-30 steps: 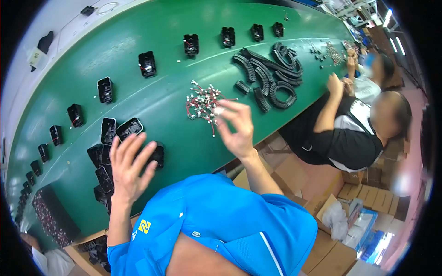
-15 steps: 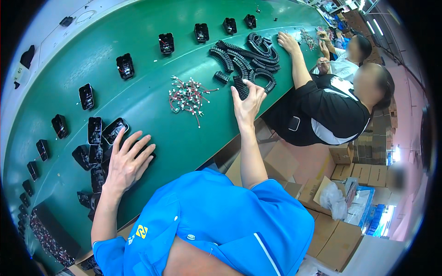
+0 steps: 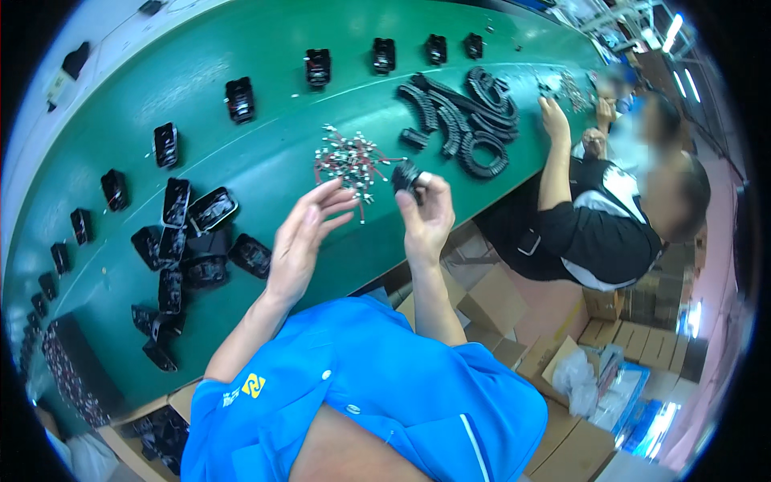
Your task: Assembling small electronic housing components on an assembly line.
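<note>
In my right hand (image 3: pixel 427 221) is a short, curled strip of black ribbed parts (image 3: pixel 406 175), pinched between thumb and fingers just above the green table. My left hand (image 3: pixel 299 245) is raised beside it with fingers apart and nothing in them. Just beyond the left fingertips lies a pile of small red-wired white connectors (image 3: pixel 345 157). More black ribbed strips (image 3: pixel 454 120) lie curved and coiled farther right. Left of my left hand, several open black plastic housings (image 3: pixel 171 245) lie in a loose cluster, some tilted against each other.
A curved row of black housings (image 3: pixel 239 100) follows the green table's (image 3: pixel 265 153) far side. At the near left stands a dark box (image 3: pixel 76 373) of small parts. A co-worker (image 3: pixel 594 217) in black and white sits at right. Cardboard boxes (image 3: pixel 574 446) stand on the floor.
My right hand has drawn the ribbed strip away from the other strips, toward me. My left hand has left the housings and moved right, toward the connector pile. The view has shifted slightly.
</note>
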